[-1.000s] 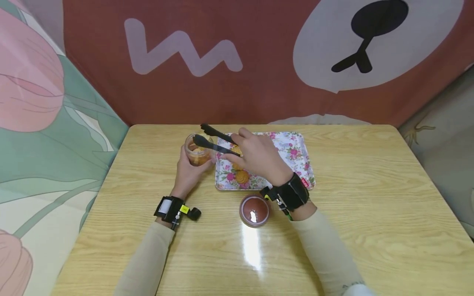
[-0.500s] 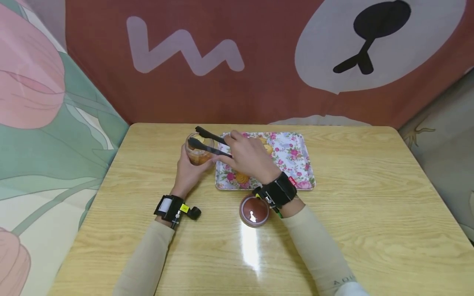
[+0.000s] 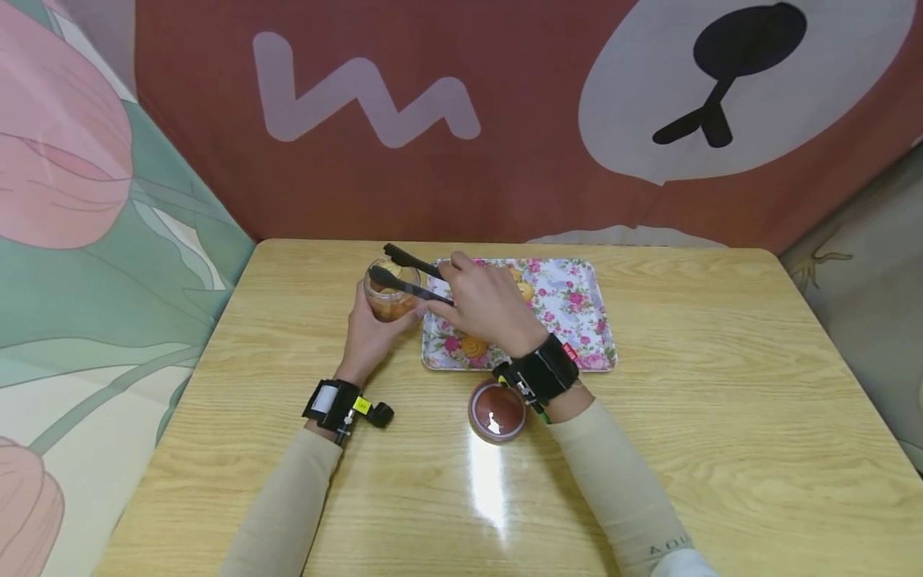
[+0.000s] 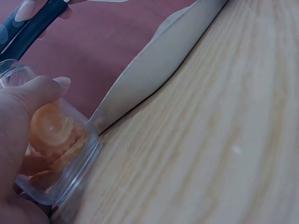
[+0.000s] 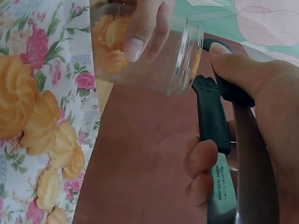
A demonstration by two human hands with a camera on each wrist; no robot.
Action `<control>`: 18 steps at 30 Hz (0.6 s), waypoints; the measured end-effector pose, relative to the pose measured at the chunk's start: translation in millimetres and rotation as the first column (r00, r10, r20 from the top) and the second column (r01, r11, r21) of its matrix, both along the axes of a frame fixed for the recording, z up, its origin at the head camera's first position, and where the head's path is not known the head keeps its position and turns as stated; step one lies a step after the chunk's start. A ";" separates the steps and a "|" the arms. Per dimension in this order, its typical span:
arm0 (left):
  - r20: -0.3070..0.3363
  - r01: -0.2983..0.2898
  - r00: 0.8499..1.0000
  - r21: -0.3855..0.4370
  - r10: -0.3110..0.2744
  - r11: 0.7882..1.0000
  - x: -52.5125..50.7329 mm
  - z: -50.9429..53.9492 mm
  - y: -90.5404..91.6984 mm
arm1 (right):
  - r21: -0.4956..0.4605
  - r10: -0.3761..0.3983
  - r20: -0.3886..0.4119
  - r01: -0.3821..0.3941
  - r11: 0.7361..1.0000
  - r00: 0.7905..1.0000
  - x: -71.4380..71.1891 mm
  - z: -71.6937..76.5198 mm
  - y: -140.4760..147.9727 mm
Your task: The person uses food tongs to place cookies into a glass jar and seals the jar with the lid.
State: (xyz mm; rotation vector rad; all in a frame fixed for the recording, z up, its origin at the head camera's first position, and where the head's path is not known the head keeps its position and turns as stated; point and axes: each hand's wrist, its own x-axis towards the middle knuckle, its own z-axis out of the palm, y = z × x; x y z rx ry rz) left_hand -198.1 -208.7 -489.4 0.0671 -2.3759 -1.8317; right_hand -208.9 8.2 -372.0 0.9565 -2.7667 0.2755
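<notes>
My left hand (image 3: 369, 336) grips a clear glass jar (image 4: 70, 186) on the table, thumb and fingers around its side. Swirled cookies (image 5: 110, 44) lie in the lower part of the jar. My right hand (image 3: 490, 308) holds tongs (image 3: 411, 290) with black tips, which are over the jar's mouth in the head view. In the right wrist view a bit of cookie colour shows at the jar's mouth, by the dark tips (image 5: 211, 107). Whether the tips hold a cookie I cannot tell. A flowered tray (image 3: 577, 320) with several cookies (image 3: 473, 346) lies beneath and beside my right hand.
A round reddish-brown lid or container (image 3: 497, 411) stands on the wooden table (image 3: 721, 401) in front of the tray, close to my right wrist. Behind the table hangs a reddish-brown patterned cloth (image 3: 505, 192).
My right hand has moved a little left and the tong tips have come over the jar's mouth, a cookie showing there. My left hand stays around the jar.
</notes>
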 end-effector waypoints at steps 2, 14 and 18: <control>-0.002 0.001 1.000 -0.001 -0.001 1.000 -0.3 0.4 0.0 | 0.000 -0.008 0.012 0.008 1.000 1.000 -0.4 -0.5 0.6; -0.032 -0.016 0.999 -0.014 0.015 1.000 -0.9 -1.1 1.3 | -0.027 -0.050 0.037 0.051 0.998 0.998 -2.7 -3.4 5.6; -0.027 -0.025 0.999 -0.022 0.025 0.999 -1.1 -0.4 1.5 | -0.022 -0.058 0.058 0.059 0.998 0.997 -1.7 0.9 10.5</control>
